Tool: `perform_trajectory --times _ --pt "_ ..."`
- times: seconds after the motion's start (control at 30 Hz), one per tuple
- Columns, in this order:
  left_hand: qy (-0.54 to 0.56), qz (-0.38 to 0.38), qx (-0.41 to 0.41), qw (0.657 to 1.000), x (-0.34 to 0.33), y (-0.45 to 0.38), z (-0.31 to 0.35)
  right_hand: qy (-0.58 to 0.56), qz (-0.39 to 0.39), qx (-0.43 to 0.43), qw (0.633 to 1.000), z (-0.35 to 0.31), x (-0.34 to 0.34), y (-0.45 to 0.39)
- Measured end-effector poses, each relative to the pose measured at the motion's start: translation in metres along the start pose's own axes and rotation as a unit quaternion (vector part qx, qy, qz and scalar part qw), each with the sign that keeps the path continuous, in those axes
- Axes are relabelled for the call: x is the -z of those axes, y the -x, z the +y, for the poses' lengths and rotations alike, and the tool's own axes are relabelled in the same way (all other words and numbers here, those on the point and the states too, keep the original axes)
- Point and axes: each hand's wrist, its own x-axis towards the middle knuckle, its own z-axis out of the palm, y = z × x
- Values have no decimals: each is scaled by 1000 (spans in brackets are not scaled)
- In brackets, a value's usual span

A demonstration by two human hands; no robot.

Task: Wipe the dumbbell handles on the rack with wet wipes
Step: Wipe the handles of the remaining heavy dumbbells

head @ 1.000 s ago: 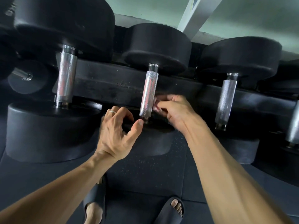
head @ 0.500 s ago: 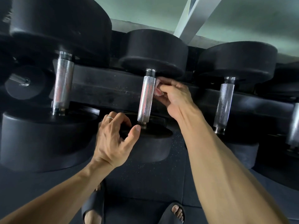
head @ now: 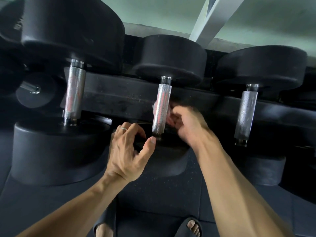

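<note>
Right hand [head: 186,124] wipes middle handle [head: 161,108] (wipe [head: 155,106] blurred).

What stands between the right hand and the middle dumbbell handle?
Only the wet wipe: the right hand presses it round the back of the middle handle. Nothing else visible blocks it.

I can read no text, number, label or brand anywhere from here. The black dumbbell heads [head: 171,55] show me only plain faces, the knurled dumbbell handles [head: 161,108] carry no marking I can make out, and the rack [head: 119,98] bears no sign or sticker.
</note>
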Motion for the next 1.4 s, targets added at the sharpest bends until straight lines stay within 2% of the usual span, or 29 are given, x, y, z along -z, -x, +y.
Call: perform_trajectory --times 0.1,0.17,0.23,0.4,0.57,0.73,0.87,1.0,1.07,1.2,1.33,1.4 --pt "-2 0 1 1000 0 0 0 1 -41 -6 999 -3 7 3" --pt "0 3 0 1000 0 0 0 -101 -82 13 992 -17 3 -1" --pt "0 5 0 1000 0 0 -1 -133 -106 34 985 -25 -3 -5" --pt "-1 0 5 1000 0 1 -2 102 -169 13 980 -11 18 18" --pt "1 1 5 1000 -1 1 -2 84 -164 -13 983 -23 21 11" --pt "0 1 8 1000 1 1 0 208 -185 -96 956 -17 27 18" --pt "1 2 10 1000 0 1 0 101 -170 -90 976 -29 20 16" --pt "0 -2 12 1000 0 1 0 125 -150 -119 973 -18 20 21" --pt "3 -1 11 1000 1 0 1 88 -133 -129 979 -20 23 22" --pt "7 0 11 1000 1 1 1 -27 -108 -58 992 -28 22 17" --pt "5 -2 13 1000 1 1 0 136 -109 -90 981 -16 14 21" --pt "4 0 14 1000 1 1 1 117 -122 -104 980 -18 14 21"
